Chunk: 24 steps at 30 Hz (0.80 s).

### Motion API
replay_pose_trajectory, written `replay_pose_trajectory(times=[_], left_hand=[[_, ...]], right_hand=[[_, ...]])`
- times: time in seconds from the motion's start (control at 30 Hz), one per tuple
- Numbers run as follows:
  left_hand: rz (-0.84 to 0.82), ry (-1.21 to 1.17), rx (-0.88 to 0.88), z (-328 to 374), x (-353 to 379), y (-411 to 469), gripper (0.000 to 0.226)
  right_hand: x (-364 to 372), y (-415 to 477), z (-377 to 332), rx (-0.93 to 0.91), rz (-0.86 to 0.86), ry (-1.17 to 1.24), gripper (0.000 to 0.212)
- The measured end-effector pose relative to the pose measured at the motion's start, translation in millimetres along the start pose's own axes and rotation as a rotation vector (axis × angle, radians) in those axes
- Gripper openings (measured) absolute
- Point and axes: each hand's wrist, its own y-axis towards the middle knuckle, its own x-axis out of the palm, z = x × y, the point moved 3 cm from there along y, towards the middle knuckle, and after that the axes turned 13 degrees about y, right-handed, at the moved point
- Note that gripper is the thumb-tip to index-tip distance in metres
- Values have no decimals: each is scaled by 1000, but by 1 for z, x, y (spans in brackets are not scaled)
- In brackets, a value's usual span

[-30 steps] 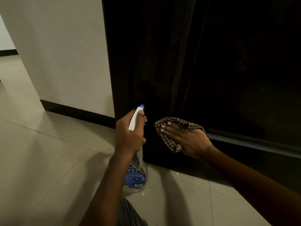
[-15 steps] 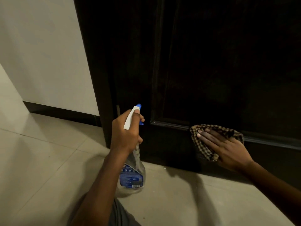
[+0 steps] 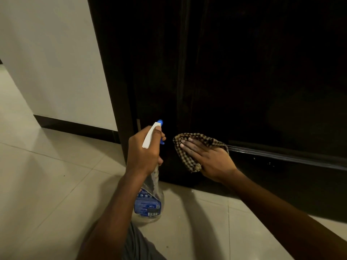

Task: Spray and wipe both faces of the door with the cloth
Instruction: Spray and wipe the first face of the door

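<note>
Head view: cloth mostly under right hand

Right hand presses cloth on door; left hand grips bottle.

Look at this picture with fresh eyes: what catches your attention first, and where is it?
At centre, the right hand presses a checked cloth flat against the bottom of the dark door. Beside it, the left hand grips a clear spray bottle with a blue label, its blue-tipped nozzle aimed at the door. Pale floor tiles and a white wall brighten the picture's left side.
</note>
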Motion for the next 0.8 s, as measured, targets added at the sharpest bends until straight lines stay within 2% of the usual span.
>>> replay_pose_trajectory(times=[0.13, 0.43, 0.67, 0.8], left_hand=[[-42, -13, 19, 14, 21, -2, 34], [-204, -38, 60, 53, 90, -18, 36], [-298, -86, 106, 92, 146, -35, 37], [-337, -101, 130, 112, 173, -45, 38]], right_hand=[[0, -37, 29, -31, 10, -4, 81], [-14, -160, 105, 112, 44, 62, 103], [-29, -232, 140, 238, 218, 280, 73], [-28, -261, 154, 325, 411, 448, 59]])
